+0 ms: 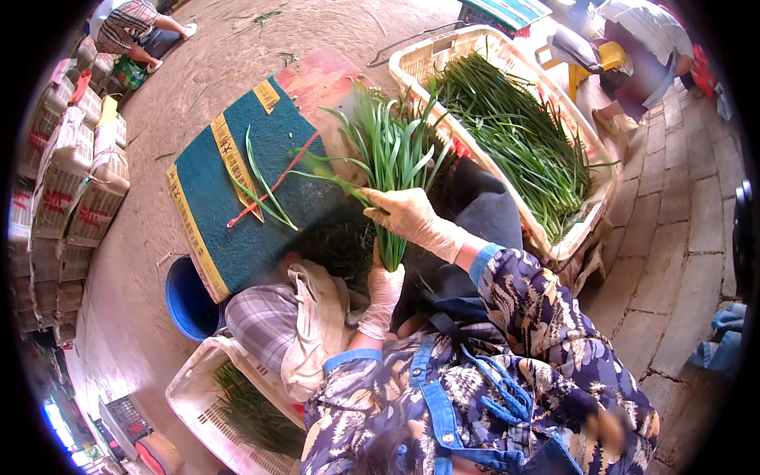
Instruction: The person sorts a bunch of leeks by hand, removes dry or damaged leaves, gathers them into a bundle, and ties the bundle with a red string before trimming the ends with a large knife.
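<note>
A bunch of garlic chives [396, 154] stands upright in front of me, its leaf tips spreading away. My left hand [385, 291], in a pale thin glove, is wrapped round its lower stems. Across the middle of the bunch comes my right hand [413, 218], gloved alike, its fingers closed on a yellowish leaf [339, 182] that sticks out to the left. Just left of the bunch lies a teal board [206, 186] with yellow tape strips. On it rest a red tie [277, 186] and a few loose leaves [252, 158].
A cream plastic crate [546, 229] full of chives stands at the right. Another crate [186, 392] with chives sits lower left, near a blue bucket [180, 297]. Stacked crates [71, 182] line the far left. Other people [131, 28] are at the top left and top right.
</note>
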Demonstrator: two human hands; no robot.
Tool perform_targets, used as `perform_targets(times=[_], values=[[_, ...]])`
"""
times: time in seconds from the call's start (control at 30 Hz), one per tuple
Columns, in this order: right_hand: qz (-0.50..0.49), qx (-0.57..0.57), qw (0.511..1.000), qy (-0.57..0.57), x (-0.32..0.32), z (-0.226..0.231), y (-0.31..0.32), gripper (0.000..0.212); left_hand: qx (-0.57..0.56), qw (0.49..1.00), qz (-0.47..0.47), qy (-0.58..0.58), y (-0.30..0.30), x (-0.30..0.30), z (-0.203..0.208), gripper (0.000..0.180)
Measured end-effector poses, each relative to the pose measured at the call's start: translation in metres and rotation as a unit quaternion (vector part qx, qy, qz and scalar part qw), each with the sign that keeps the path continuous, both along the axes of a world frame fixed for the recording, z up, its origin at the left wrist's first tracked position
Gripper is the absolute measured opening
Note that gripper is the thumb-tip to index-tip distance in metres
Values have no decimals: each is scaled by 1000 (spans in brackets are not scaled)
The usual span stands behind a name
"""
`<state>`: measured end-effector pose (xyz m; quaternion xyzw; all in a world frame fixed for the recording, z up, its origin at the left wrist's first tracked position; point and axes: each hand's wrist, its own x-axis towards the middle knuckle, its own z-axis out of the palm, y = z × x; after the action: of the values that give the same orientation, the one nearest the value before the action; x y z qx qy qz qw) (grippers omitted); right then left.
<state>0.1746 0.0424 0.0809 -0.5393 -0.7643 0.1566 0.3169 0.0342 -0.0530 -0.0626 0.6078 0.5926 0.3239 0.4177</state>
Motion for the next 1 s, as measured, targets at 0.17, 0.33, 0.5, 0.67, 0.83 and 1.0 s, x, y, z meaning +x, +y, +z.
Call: perform_targets(times=[0.17,0.33,0.5,0.67,0.83,1.0], values=[[37,-177,982,-58,-5,-2,1,28,-34,991,13,130,0,-5,12,84],[16,-122,992,-10,8,-4,-6,28,25,995,-33,91,15,-4,68,81],[5,87,996,6,32,20,-17,24,181,945,-104,252,53,-38,130,76],[49,114,992,6,60,44,-28,20,329,832,-117,431,96,-136,235,70],[41,58,993,96,86,7,-73,15,371,756,-129,524,84,-200,293,71],[48,-140,984,-102,110,-22,-89,21,362,731,-92,570,57,-250,298,71]])
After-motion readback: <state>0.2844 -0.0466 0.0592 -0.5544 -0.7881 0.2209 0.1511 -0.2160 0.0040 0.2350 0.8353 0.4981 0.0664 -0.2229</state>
